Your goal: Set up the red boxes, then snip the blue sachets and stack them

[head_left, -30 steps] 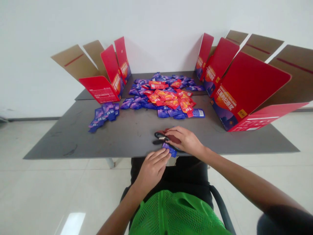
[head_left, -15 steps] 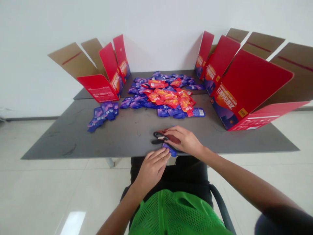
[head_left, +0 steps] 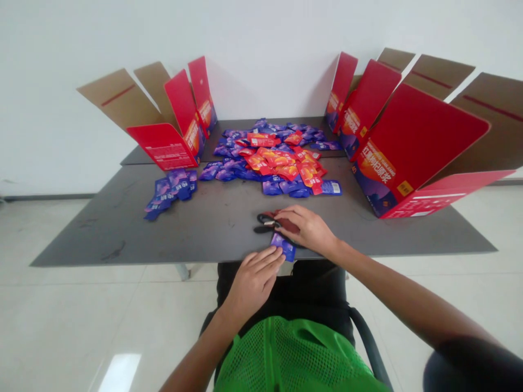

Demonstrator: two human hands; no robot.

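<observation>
My left hand (head_left: pixel 253 283) sits at the table's front edge, its fingertips against a blue-purple sachet (head_left: pixel 283 247). The sachet lies tilted between my two hands and overhangs the edge slightly. My right hand (head_left: pixel 306 230) lies over a red sachet (head_left: pixel 287 224), its fingertips close to a pair of black-handled scissors (head_left: pixel 266 223). Part of the red sachet and the scissor blades are hidden under that hand.
A heap of mixed red-orange and purple sachets (head_left: pixel 265 160) covers the table's far middle, with a smaller purple group (head_left: pixel 169 190) to its left. Open red cartons (head_left: pixel 412 144) (head_left: pixel 171 128) stand on both sides of the grey table (head_left: pixel 102 231).
The blue-purple sachet has turned slightly and shifted up the table. My right hand has moved a little toward the far side, and the view has shifted slightly.
</observation>
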